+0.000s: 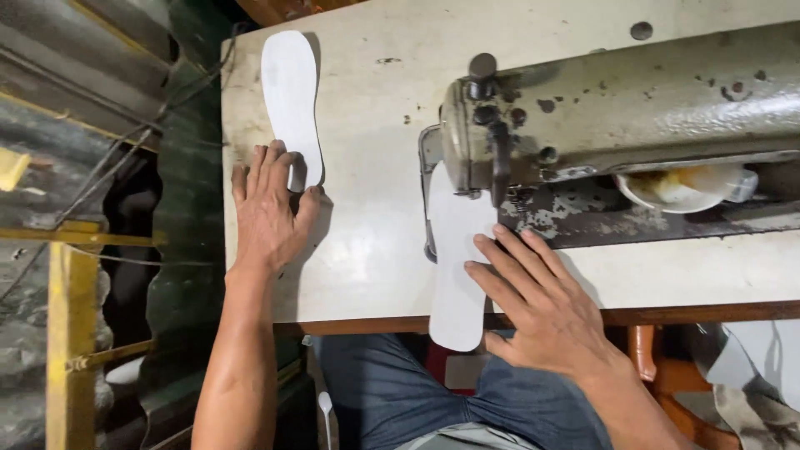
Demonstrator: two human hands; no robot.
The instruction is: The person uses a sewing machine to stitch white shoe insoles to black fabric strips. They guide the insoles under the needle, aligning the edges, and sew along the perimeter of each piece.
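The worn cream table top [367, 250] carries a chipped grey-green metal sewing machine [617, 108]. A flat white foot-shaped insole [457, 275] runs from under its needle head toward me, my right hand [542, 308] spread flat on it. Left of the machine, my left hand [268, 208] lies open on a second white insole [292, 92].

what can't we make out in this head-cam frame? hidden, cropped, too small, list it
- Needle and presser foot: head view, hidden behind the sewing machine head.
- Top end of the white insole piece under the right hand: runs beneath the machine.
- Heel end of the second insole piece: covered by the left hand.
- Contents of the white cup: tucked under the machine arm, blurred.
- Machine's right side: cut off by the frame edge.
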